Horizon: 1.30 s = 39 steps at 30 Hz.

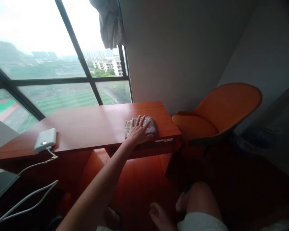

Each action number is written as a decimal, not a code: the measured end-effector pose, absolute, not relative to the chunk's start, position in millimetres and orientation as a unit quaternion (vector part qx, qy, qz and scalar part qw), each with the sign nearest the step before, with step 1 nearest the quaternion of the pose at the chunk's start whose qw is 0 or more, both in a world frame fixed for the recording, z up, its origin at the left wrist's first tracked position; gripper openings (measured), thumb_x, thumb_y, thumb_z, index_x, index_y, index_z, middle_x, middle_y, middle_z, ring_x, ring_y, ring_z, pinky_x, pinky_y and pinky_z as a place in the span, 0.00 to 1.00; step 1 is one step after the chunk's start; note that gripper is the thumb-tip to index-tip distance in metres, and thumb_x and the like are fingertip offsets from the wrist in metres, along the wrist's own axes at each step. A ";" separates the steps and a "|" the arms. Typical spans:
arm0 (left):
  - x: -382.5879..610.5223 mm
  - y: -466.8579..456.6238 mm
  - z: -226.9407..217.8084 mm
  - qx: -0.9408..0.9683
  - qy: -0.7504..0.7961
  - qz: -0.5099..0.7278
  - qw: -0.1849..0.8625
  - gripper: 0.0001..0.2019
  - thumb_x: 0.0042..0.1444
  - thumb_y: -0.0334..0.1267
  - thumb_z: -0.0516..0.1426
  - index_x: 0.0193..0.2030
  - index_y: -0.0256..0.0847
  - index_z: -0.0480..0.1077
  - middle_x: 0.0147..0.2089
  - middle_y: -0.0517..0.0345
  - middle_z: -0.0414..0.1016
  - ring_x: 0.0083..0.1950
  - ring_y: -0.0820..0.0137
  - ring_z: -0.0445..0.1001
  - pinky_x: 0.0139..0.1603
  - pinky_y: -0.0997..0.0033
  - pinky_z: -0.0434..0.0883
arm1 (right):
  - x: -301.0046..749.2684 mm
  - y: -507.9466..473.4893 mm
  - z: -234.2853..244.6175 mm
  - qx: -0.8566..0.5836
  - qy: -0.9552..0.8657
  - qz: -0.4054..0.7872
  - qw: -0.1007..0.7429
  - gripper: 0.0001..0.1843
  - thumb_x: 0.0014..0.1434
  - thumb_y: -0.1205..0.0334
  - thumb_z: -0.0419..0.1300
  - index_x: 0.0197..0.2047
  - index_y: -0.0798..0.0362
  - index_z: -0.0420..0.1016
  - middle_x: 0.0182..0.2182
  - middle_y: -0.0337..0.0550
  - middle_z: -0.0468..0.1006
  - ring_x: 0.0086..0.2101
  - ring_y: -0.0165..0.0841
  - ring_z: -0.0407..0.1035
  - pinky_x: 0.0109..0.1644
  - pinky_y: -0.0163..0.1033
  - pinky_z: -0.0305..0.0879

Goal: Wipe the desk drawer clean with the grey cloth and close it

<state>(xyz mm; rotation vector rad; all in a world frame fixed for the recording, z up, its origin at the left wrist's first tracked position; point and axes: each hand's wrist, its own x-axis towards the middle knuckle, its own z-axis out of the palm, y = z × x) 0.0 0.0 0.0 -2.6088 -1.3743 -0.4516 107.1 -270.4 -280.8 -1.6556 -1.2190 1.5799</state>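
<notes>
My left hand (pixel 137 131) lies palm down on a folded, patterned grey-brown cloth (pixel 151 127). Its fingers are spread, and its thumb points right along the cloth's near edge. The cloth rests near the right end of a reddish-brown wooden desk (pixel 91 123), close to the front edge. Below the desk, low in the view, my right hand (pixel 157 213) hangs near my legs. A small gap shows between its loosely bent fingers, and nothing is seen in them.
A white box-shaped device (pixel 45 139) with a plugged-in white cable (pixel 36 164) sits at the desk's left front edge. An orange chair (pixel 228 109) stands right of the desk. Behind the desk is a large window (pixel 53 80), with a grey curtain (pixel 112 27) beside the wall.
</notes>
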 end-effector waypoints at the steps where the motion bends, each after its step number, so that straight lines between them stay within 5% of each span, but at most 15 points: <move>1: -1.4 10.6 -3.8 -0.876 -0.460 -0.123 0.068 0.42 0.49 0.62 0.56 0.68 0.49 0.50 0.73 0.51 0.40 0.72 0.47 0.35 0.68 0.40 0.36 | 107.4 -270.1 -279.7 -0.618 -0.453 0.583 0.269 0.22 0.48 0.65 0.52 0.47 0.56 0.71 0.42 0.52 0.78 0.44 0.38 0.72 0.49 0.42 0.64; 5: -9.3 33.2 -19.1 -0.880 -0.473 -0.036 0.004 0.45 0.50 0.68 0.50 0.70 0.50 0.44 0.73 0.49 0.41 0.72 0.46 0.37 0.66 0.37 0.40 | 106.4 -268.7 -287.3 -0.614 -0.427 0.593 0.298 0.19 0.45 0.63 0.56 0.43 0.52 0.72 0.39 0.48 0.79 0.41 0.36 0.73 0.46 0.41 0.64; 10: -17.6 30.1 -22.9 -0.894 -0.448 -0.012 -0.019 0.50 0.46 0.69 0.53 0.71 0.51 0.40 0.74 0.51 0.37 0.72 0.47 0.34 0.66 0.38 0.39 | 100.6 -244.7 -296.2 -0.587 -0.239 0.682 0.365 0.20 0.41 0.57 0.61 0.40 0.50 0.71 0.32 0.40 0.79 0.27 0.30 0.71 0.31 0.36 0.63; 16: -20.3 22.9 -23.4 -0.897 -0.441 0.009 -0.016 0.53 0.43 0.61 0.60 0.71 0.52 0.37 0.74 0.52 0.35 0.73 0.50 0.34 0.67 0.40 0.39 | 98.8 -159.8 -262.0 -0.487 -0.039 0.698 0.523 0.26 0.34 0.62 0.68 0.40 0.53 0.70 0.33 0.45 0.81 0.33 0.37 0.76 0.39 0.42 0.70; 22: -21.2 18.4 -28.6 -0.899 -0.438 -0.028 0.011 0.53 0.41 0.58 0.62 0.70 0.52 0.40 0.73 0.52 0.40 0.72 0.50 0.38 0.67 0.41 0.42 | 100.9 -75.8 -244.3 -0.420 -0.015 0.658 0.625 0.17 0.39 0.60 0.67 0.34 0.49 0.68 0.30 0.36 0.79 0.35 0.31 0.74 0.43 0.39 0.72; 27: -20.8 15.5 -31.0 -0.899 -0.435 -0.042 0.023 0.52 0.42 0.62 0.61 0.70 0.51 0.41 0.73 0.52 0.41 0.72 0.48 0.39 0.67 0.41 0.42 | 100.4 -56.6 -246.5 -0.403 0.015 0.655 0.640 0.10 0.43 0.62 0.63 0.29 0.49 0.67 0.26 0.33 0.76 0.33 0.30 0.73 0.39 0.37 0.73; 39: -19.3 9.8 -32.4 -0.895 -0.442 -0.056 0.029 0.48 0.46 0.59 0.60 0.70 0.52 0.43 0.73 0.52 0.42 0.71 0.47 0.40 0.67 0.41 0.43 | 100.4 -130.0 -255.9 -0.408 0.088 0.660 0.624 0.11 0.41 0.69 0.63 0.30 0.51 0.69 0.26 0.35 0.77 0.31 0.29 0.74 0.35 0.35 0.73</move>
